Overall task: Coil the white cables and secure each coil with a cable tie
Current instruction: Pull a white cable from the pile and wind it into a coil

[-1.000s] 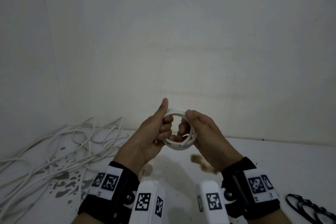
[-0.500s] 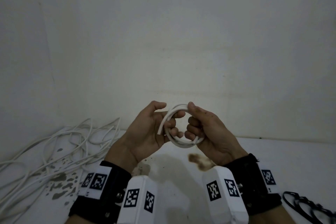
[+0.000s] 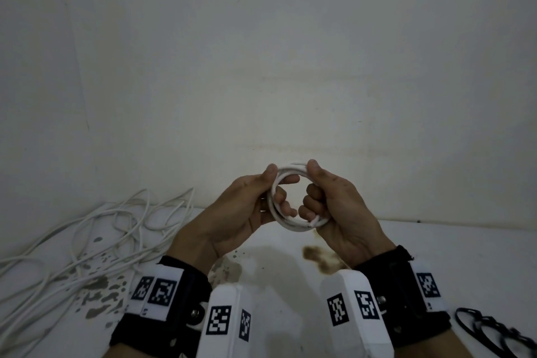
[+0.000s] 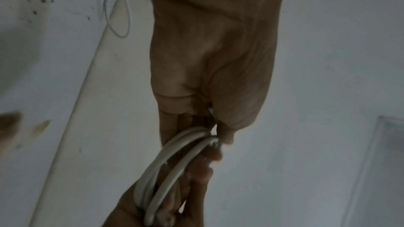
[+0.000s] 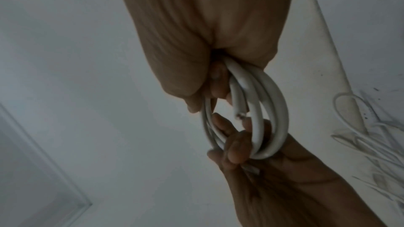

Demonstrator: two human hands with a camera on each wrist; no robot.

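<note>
Left hand [image 3: 244, 206] and right hand [image 3: 340, 209] each grip opposite sides of the white cable coil [image 3: 293, 225], fingers curled through it, above the counter [image 3: 436, 241]

The room is dim and grey, with the wall [image 3: 290, 52] brightest at its middle and darker toward the corners. A soft shadow falls on the table [image 3: 436, 241] under the wrists. Both wrist views are murky and smeared (the fingers [image 5: 235, 146] especially), and straight edges bend near the borders.

The coil [image 3: 293, 222] hangs between both hands above the table [image 3: 436, 247], loose cables [image 3: 87, 241] lying left, cable ties [image 3: 491, 334] right.
</note>
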